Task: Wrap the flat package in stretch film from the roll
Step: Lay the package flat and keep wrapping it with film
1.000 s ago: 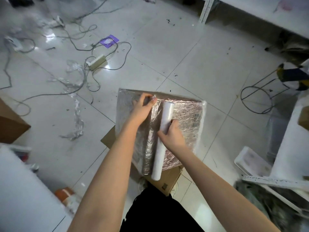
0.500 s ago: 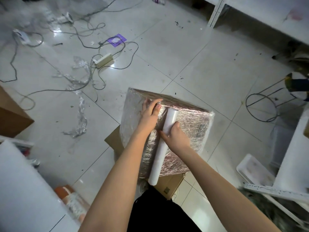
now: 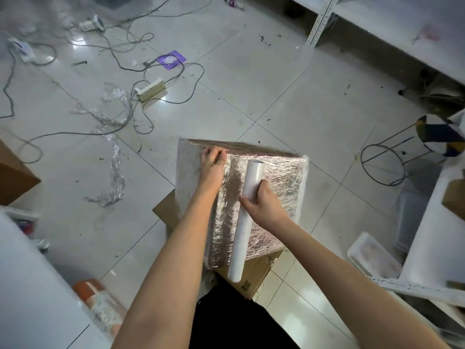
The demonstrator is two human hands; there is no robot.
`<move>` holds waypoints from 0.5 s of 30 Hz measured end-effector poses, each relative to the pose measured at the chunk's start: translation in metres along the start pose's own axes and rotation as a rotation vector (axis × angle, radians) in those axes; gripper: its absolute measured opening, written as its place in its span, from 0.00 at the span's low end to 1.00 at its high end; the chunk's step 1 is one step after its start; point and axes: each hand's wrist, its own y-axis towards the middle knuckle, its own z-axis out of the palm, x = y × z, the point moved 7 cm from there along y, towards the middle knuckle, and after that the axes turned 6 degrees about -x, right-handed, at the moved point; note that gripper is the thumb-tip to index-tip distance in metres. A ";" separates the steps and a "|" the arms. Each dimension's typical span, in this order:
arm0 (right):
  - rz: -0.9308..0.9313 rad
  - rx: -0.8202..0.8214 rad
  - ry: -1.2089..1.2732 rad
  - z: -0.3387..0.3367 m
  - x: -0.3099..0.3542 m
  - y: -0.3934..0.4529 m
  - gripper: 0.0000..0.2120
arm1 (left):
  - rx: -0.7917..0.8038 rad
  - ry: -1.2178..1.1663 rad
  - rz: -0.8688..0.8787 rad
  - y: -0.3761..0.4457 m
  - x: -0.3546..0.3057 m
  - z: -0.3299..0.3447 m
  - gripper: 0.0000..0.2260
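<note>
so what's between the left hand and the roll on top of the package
In the head view, only a strip of film-covered package lies between the left hand and the roll, which the right hand grips.

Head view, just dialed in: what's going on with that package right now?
A person is wrapping the flat package in stretch film. The right hand grips the white roll, which lies across the package's face. The left hand has its fingers curled at the package's top edge, apparently holding the film there. The package is already covered in wrinkled film and stands tilted on a cardboard box on the floor.
</note>
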 end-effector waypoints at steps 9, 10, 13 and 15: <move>-0.044 0.073 -0.192 0.000 0.004 0.014 0.20 | -0.067 -0.077 -0.034 -0.008 0.011 -0.005 0.09; -0.043 0.079 -0.210 0.003 0.005 0.016 0.21 | -0.065 -0.080 -0.032 -0.009 0.013 -0.005 0.08; -0.034 0.116 -0.266 0.015 0.006 0.021 0.25 | -0.052 -0.087 -0.032 -0.015 0.020 -0.007 0.05; -0.008 0.137 -0.303 0.020 0.003 0.024 0.27 | -0.015 -0.094 -0.039 -0.017 0.026 -0.005 0.03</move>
